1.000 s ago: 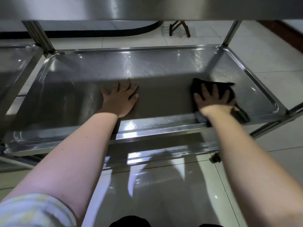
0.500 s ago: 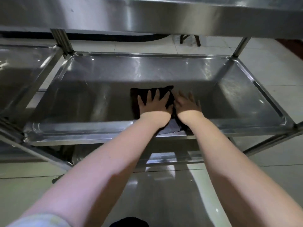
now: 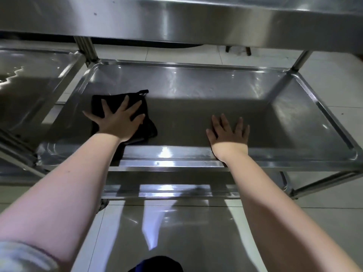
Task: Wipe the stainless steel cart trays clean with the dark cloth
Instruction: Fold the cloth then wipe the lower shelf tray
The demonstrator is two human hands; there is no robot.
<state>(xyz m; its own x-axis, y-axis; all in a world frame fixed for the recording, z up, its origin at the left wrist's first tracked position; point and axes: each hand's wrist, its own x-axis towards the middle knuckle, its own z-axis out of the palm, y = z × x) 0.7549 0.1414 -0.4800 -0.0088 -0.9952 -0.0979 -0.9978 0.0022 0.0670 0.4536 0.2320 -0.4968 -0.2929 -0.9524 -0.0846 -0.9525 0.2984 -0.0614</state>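
In the head view, on the left half of the middle tray [image 3: 196,89]: presses the dark cloth [image 3: 150,127] flat against the steel with the left hand [image 3: 117,122], fingers straight and spread apart, thumb reaching off the cloth's left edge. Lays the right hand [image 3: 228,134] palm down on bare steel in the shaded right half, well apart from the cloth, fingers straight and slightly apart, holding nothing. Reaches both bare forearms over the tray's near rim. Close overhead, a steel shelf [image 3: 176,22]; below, a lower tray [image 3: 167,191]; at far left, a neighbouring tray [image 3: 29,75]; beyond, pale floor tiles [image 3: 334,85]
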